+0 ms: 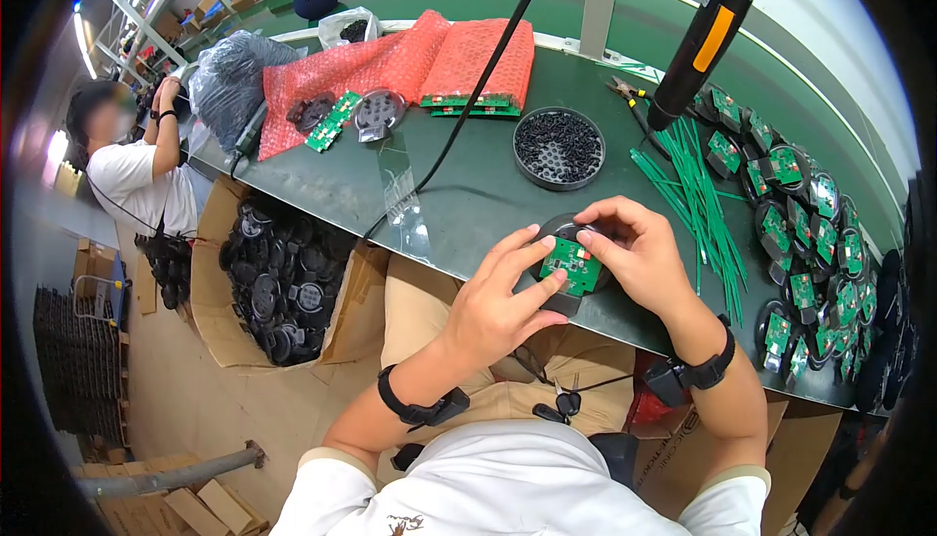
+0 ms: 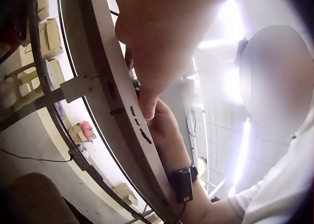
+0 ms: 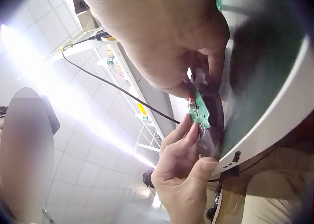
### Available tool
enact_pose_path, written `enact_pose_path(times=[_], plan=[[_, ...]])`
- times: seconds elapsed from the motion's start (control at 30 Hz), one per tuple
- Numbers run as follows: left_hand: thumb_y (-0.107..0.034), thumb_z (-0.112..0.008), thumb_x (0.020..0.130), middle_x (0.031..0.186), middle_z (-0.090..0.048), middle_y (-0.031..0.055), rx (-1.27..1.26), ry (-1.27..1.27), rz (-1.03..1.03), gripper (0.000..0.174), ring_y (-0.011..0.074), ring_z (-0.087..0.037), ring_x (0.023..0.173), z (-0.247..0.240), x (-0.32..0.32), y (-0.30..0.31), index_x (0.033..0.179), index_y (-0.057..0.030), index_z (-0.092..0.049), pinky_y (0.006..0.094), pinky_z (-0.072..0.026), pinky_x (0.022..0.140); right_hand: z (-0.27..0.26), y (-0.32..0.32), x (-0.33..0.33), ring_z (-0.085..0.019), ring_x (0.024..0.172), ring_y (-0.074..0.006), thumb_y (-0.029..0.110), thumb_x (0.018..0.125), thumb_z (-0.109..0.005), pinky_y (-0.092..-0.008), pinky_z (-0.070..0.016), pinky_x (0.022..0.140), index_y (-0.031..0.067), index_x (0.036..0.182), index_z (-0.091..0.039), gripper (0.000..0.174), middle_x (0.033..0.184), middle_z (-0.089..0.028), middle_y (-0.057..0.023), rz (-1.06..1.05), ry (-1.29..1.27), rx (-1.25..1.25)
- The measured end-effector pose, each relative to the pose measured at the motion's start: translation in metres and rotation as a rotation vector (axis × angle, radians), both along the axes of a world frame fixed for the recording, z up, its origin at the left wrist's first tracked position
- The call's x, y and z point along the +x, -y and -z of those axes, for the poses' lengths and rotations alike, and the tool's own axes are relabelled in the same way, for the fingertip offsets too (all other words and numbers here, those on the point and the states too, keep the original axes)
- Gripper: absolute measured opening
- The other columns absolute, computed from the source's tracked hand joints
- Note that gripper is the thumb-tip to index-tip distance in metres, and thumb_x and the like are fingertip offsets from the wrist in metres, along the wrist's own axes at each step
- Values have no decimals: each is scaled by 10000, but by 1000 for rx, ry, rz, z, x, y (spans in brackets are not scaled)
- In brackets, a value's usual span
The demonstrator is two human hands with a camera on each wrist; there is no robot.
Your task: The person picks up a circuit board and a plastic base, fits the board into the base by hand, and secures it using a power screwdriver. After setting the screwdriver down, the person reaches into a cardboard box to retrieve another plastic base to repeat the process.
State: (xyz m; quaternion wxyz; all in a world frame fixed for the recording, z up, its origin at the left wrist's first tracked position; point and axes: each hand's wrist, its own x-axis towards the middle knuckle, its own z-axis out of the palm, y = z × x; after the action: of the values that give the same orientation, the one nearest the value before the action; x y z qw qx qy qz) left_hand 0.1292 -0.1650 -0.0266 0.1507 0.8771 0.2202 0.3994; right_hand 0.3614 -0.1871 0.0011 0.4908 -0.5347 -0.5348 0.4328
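A green circuit board (image 1: 576, 268) lies in a round black housing (image 1: 559, 227) at the table's front edge. My left hand (image 1: 500, 294) grips the housing's near left side, one fingertip on the board. From the right, my right hand (image 1: 639, 255) holds the rim, thumb at the board's upper corner. The right wrist view shows the board (image 3: 200, 111) between my right hand (image 3: 171, 42) above and my left hand (image 3: 182, 177) below, which pinches the housing's lower end. In the left wrist view my left hand (image 2: 159, 42) hides the parts; my right hand (image 2: 166, 131) is behind.
A dish of small black parts (image 1: 558, 148), green strips (image 1: 698, 204), pliers (image 1: 625, 93) and a hanging screwdriver (image 1: 701, 48) are around the hands. Assembled units (image 1: 802, 292) crowd the right; red bubble wrap (image 1: 390, 65) lies behind. A carton (image 1: 362, 311) of black housings stands left; a person (image 1: 137, 170) is beyond.
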Motion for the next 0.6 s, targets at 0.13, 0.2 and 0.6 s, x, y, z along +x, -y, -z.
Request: enact_pose_path(times=[0.13, 0.2, 0.6], plan=[[-253, -969, 634, 1392, -641, 196, 18, -5, 46, 577, 466, -615, 1310, -5, 1, -2, 1148, -73, -780, 512, -557, 1043, 0, -1, 4, -686, 835, -74, 52, 957, -790, -254, -553, 744, -7, 1044, -757, 110, 942, -760, -33, -34, 25, -66], [-257, -971, 631, 1401, -639, 196, 8, -6, 46, 599, 454, -617, 1313, -8, 1, -2, 1165, -71, -773, 507, -557, 1045, 3, -2, 5, -686, 832, -76, 51, 954, -793, -256, -555, 742, -9, 1030, -758, 103, 948, -760, -35, -33, 15, -55], [-363, -984, 616, 1383, -671, 199, 12, 31, 98, 734, 397, -708, 1168, -2, 4, -20, 1230, -44, -737, 460, -606, 966, 1, -2, 4, -714, 843, -107, 38, 937, -803, -270, -573, 741, -41, 997, -761, 108, 983, -767, -64, -24, -5, -57]])
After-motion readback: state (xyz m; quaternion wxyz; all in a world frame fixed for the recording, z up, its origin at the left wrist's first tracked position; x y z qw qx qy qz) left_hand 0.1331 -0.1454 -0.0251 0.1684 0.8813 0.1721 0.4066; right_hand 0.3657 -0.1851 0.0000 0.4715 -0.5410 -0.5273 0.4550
